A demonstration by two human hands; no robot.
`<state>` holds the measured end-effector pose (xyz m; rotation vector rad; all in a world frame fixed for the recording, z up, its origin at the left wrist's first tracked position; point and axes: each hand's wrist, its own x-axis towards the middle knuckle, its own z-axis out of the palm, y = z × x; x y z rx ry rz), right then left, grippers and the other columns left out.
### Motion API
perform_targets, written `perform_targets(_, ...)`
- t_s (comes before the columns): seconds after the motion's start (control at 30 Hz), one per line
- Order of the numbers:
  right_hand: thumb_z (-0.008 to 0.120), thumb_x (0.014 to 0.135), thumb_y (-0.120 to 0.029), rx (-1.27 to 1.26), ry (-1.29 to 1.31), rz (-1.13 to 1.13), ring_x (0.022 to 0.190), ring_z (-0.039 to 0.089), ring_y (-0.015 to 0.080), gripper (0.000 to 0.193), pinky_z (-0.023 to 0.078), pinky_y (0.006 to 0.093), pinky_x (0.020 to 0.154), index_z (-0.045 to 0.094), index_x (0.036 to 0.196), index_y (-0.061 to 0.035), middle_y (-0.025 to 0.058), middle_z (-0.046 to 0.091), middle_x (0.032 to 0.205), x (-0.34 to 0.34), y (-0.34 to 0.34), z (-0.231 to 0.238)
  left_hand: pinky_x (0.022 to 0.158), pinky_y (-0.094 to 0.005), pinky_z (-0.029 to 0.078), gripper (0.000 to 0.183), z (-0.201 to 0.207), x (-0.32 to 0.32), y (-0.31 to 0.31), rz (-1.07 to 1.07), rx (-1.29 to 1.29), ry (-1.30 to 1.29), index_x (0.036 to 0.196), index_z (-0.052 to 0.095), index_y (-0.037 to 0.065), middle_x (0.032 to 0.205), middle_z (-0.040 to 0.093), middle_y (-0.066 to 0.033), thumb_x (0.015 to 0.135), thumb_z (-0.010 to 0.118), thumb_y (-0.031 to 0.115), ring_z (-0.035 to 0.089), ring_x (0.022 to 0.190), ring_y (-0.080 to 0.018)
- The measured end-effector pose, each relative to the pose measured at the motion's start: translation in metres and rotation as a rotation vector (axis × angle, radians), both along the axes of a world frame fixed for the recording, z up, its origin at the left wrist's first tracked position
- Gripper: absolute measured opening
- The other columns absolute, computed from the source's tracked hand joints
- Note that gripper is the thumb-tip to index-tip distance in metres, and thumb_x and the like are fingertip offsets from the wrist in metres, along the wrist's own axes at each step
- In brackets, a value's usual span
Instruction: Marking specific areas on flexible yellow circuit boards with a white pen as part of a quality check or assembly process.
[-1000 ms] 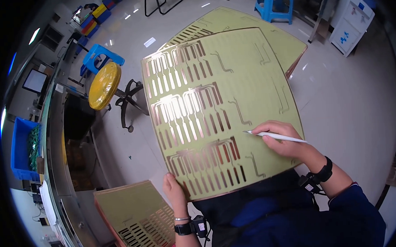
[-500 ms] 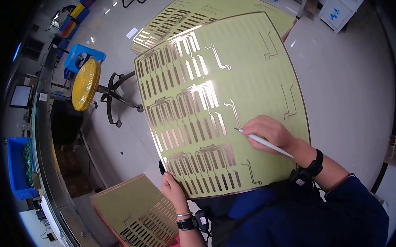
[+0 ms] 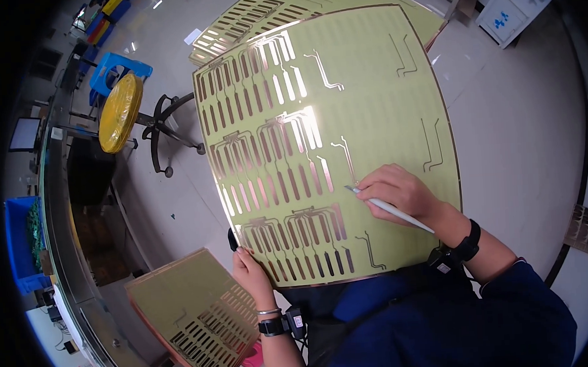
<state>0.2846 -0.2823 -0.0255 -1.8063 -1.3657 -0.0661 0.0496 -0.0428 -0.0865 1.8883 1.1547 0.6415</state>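
Note:
A large yellow-green circuit board panel point(image 3: 383, 99) with rows of copper strips and thin traces lies tilted across my lap. My left hand point(image 3: 251, 273) is closed on its near left edge, thumb on top and the other fingers mostly hidden beneath. My right hand point(image 3: 401, 192) rests over the panel's right part, fingers pinched round a craft knife point(image 3: 402, 215) with a slim white handle. The knife's narrow grey tip points left, at the lower end of a bent copper trace point(image 3: 347, 155). Whether the tip touches the copper, I cannot tell.
More panels point(image 3: 425, 14) are stacked beyond mine, and another stack point(image 3: 172, 276) stands low at my left. A yellow round stool point(image 3: 119, 114) and a blue stool point(image 3: 112, 70) are on the floor at left. A blue bin point(image 3: 23, 247) stands by the bench; a white cabinet point(image 3: 514, 6) is far right.
The view has shifted slightly, so the panel and surroundings sit a little higher and further left. Both hands keep their grips, and the knife tip stays near the same trace.

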Motion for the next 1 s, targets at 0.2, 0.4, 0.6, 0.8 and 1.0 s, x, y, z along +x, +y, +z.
perform_targets(0.2, 0.065, 0.069, 0.001, -0.011, -0.008, -0.021, 0.078, 0.059, 0.0208, 0.02, 0.047, 0.032, 0.069, 0.059, 0.086, -0.0074, 0.004, 0.062, 0.088, 0.0, 0.002, 0.002, 0.057, -0.0274, 0.037, 0.038, 0.0, 0.0, 0.0, 0.003, 0.012, 0.026, 0.072, 0.048, 0.0, 0.061, 0.048, -0.0031, 0.099, 0.04, 0.026, 0.04, 0.06, -0.009)
perform_targets(0.4, 0.065, 0.069, 0.002, 0.004, -0.028, -0.049, 0.077, 0.059, 0.0212, 0.02, 0.047, 0.0317, 0.068, 0.06, 0.086, -0.0072, 0.0048, 0.062, 0.087, 0.0, 0.004, -0.002, 0.057, -0.0273, 0.037, 0.038, 0.0, 0.001, 0.0, 0.0, 0.009, 0.023, 0.072, 0.049, 0.0, 0.061, 0.049, -0.0032, 0.099, 0.04, 0.026, 0.041, 0.06, -0.0089)
perform_targets(0.6, 0.065, 0.069, 0.003, -0.003, -0.019, -0.005, 0.077, 0.06, 0.0217, 0.021, 0.047, 0.0319, 0.068, 0.06, 0.087, -0.007, 0.0058, 0.062, 0.085, 0.002, 0.003, -0.001, 0.057, -0.0272, 0.037, 0.038, 0.001, 0.001, -0.001, 0.01, -0.001, 0.015, 0.072, 0.049, 0.0, 0.062, 0.05, -0.0031, 0.099, 0.041, 0.026, 0.041, 0.06, -0.0085)
perform_targets(0.8, 0.064, 0.071, 0.002, 0.022, 0.04, -0.062, 0.08, 0.06, 0.0239, 0.018, 0.049, 0.0328, 0.069, 0.06, 0.087, -0.0056, 0.0073, 0.062, 0.086, 0.005, 0.011, 0.004, 0.057, -0.0265, 0.037, 0.036, -0.001, 0.0, -0.001, 0.022, -0.002, 0.012, 0.072, 0.049, 0.0, 0.062, 0.048, -0.0025, 0.098, 0.041, 0.024, 0.039, 0.061, -0.0083)
perform_targets(1.0, 0.063, 0.074, 0.001, 0.03, 0.102, -0.083, 0.083, 0.061, 0.0264, 0.017, 0.05, 0.034, 0.073, 0.06, 0.09, -0.0032, 0.0094, 0.062, 0.09, 0.02, 0.026, 0.009, 0.059, -0.0259, 0.036, 0.036, -0.002, -0.001, 0.0, 0.026, -0.039, -0.001, 0.072, 0.047, 0.0, 0.063, 0.046, -0.0025, 0.098, 0.041, 0.023, 0.039, 0.063, -0.0082)
